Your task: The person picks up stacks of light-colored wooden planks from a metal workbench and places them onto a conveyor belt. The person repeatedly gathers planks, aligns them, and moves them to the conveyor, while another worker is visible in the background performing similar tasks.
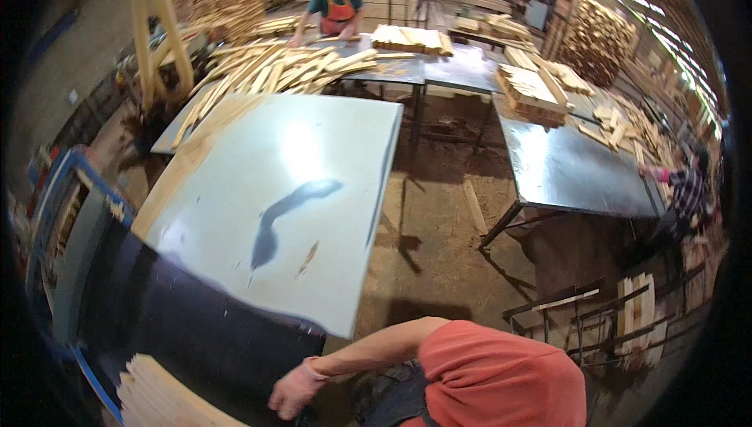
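1. Your right hand (296, 388) was at the near edge of the view, a little left of the middle. The bare forearm came from a red sleeve (501, 380) on the right.
2. The hand wore a pale glove and its fingers were curled downward. I cannot tell if they closed on something, because the underside was hidden.
3. Your left hand was not in the view.
4. The hand hung just beside the near right corner of the dark table (196, 325), but I cannot tell if it touched the table.
5. The stack of thin wooden slats (164, 399) lay near and to the left of the hand, apart from it, at the near left edge of the dark table.
6. A large pale panel (313, 153) lay flat on the same table, farther than the hand, with a dark curved streak (290, 208) on it.
7. A blue metal frame (70, 192) stood at the left of the table.
8. Far behind the panel, a pile of long wooden strips (274, 66) covered another table, and a person in an orange apron (338, 5) worked there.
9. At the right stood a grey metal table (572, 168) with a block of stacked wood pieces (529, 90) at its far end. Another person in a checked shirt (688, 190) leaned at its right side.
10. Between the tables, the floor (439, 231) was covered with sawdust.
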Motion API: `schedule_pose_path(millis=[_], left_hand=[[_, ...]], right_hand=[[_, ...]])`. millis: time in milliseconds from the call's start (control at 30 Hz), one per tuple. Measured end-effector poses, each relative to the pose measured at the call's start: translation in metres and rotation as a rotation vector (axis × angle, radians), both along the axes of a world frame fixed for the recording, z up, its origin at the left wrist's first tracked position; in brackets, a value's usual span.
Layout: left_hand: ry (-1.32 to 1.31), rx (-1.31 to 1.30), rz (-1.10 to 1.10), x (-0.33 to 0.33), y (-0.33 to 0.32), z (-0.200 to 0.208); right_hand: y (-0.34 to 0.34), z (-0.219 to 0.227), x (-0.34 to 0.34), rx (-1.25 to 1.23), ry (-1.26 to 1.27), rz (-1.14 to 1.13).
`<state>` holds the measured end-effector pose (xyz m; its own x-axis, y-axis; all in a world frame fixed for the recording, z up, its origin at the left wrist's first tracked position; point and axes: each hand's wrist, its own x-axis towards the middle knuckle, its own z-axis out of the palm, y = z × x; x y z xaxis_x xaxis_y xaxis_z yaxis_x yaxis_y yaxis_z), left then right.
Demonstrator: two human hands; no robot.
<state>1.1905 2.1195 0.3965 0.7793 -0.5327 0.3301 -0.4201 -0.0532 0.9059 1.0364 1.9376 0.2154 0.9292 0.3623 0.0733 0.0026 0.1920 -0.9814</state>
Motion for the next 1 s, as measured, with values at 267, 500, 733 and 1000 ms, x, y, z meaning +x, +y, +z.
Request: schedule_pose_path(millis=[267, 500, 733, 1000], left_hand=[[0.863, 0.276, -0.705, -0.247, -0.243, -0.147], [0.657, 0.762, -1.344, -0.465, -0.38, -0.196], [0.356, 1.042, -1.426, -0.544, -0.515, -0.232], [0.186, 1.136, -1.482, -0.643, -0.729, -0.318]], right_hand=[[-0.127, -0.001, -0.422, 0.244, 0.54, -0.828], [-0.159, -0.041, -0.644, 0.846, 0.52, -1.544], [-0.205, -0.131, -0.723, 1.193, 0.511, -1.796], [-0.311, -0.224, -0.836, 0.705, 1.03, -1.761]])
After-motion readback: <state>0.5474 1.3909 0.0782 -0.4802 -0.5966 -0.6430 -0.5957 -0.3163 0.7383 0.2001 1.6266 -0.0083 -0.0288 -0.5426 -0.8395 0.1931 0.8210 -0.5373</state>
